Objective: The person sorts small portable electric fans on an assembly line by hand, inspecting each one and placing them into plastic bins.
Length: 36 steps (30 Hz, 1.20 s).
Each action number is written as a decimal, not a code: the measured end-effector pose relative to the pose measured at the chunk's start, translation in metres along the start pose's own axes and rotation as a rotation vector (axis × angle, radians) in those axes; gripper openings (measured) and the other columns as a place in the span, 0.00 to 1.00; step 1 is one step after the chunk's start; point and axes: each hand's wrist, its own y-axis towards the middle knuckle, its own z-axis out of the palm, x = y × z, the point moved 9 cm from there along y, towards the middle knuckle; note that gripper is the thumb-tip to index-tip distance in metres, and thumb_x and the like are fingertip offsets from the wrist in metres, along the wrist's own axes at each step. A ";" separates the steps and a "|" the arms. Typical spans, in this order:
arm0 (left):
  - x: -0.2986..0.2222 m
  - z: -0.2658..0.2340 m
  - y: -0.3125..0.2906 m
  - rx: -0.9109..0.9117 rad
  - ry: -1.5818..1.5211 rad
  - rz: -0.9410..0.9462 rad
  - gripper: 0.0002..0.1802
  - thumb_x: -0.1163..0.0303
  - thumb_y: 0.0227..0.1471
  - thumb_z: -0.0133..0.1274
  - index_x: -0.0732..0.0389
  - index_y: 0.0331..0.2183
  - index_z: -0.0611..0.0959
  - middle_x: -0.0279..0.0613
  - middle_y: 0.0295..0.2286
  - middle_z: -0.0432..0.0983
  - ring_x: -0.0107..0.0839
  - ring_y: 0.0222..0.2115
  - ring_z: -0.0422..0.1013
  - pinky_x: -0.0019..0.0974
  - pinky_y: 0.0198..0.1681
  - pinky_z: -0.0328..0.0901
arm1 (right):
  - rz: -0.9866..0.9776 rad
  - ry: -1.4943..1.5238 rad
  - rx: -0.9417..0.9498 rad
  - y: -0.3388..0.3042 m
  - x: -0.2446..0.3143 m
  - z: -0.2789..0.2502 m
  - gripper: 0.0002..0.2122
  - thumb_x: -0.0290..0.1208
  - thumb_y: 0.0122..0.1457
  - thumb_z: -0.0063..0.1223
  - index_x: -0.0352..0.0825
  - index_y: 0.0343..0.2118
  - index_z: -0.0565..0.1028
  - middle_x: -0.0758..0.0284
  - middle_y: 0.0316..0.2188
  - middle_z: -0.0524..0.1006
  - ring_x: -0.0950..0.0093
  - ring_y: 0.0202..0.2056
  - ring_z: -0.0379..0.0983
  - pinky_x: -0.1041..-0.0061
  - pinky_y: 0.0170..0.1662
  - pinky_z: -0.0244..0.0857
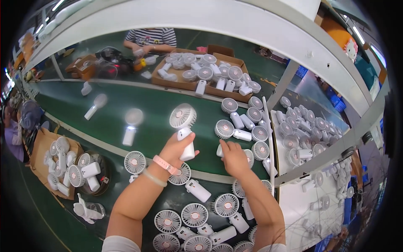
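Note:
A white handheld fan point(183, 116) is upright in my left hand point(173, 150), whose fingers wrap round its handle; a pink watch band and a pale bangle circle that wrist. Farther right, my right hand point(235, 160) is closed over another white handheld fan point(249, 158). The handle of that fan shows left of my fingertips and part of its round head to the right; my fingers partly hide it. Beyond that hand, several more fans point(224, 129) lie grouped on the green belt. Nearer me, rows of fans point(194, 214) rest on the dark table.
Two fans point(129, 133) lie apart on the green belt point(159, 155). Cardboard trays point(157, 80) of fans stand at the far side and left. A white frame point(218, 17) spans overhead. A person in a striped top point(151, 38) works opposite. More fans point(305, 122) cover the right-hand table.

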 end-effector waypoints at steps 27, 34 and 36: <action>-0.023 0.003 -0.149 0.285 -0.129 0.542 0.25 0.78 0.51 0.44 0.61 0.50 0.56 0.46 0.41 0.67 0.32 0.36 0.71 0.36 0.40 0.68 | 0.905 1.088 0.117 -0.264 -0.007 0.020 0.12 0.33 0.57 0.43 0.30 0.39 0.71 0.66 0.23 0.72 0.77 0.24 0.69 0.77 0.28 0.65; -0.005 0.003 -0.140 0.275 -0.106 0.568 0.26 0.84 0.47 0.43 0.66 0.50 0.57 0.44 0.44 0.65 0.34 0.42 0.67 0.37 0.47 0.63 | 0.231 0.183 0.183 -0.213 0.073 -0.036 0.32 0.33 0.40 0.61 0.33 0.50 0.61 0.54 0.38 0.69 0.55 0.41 0.65 0.63 0.44 0.61; -0.002 0.001 -0.138 0.290 -0.139 0.549 0.27 0.84 0.47 0.43 0.65 0.50 0.57 0.44 0.44 0.65 0.34 0.43 0.67 0.37 0.47 0.63 | 0.241 0.211 0.176 -0.212 0.064 -0.025 0.32 0.34 0.40 0.61 0.32 0.50 0.61 0.53 0.38 0.69 0.55 0.40 0.65 0.63 0.44 0.61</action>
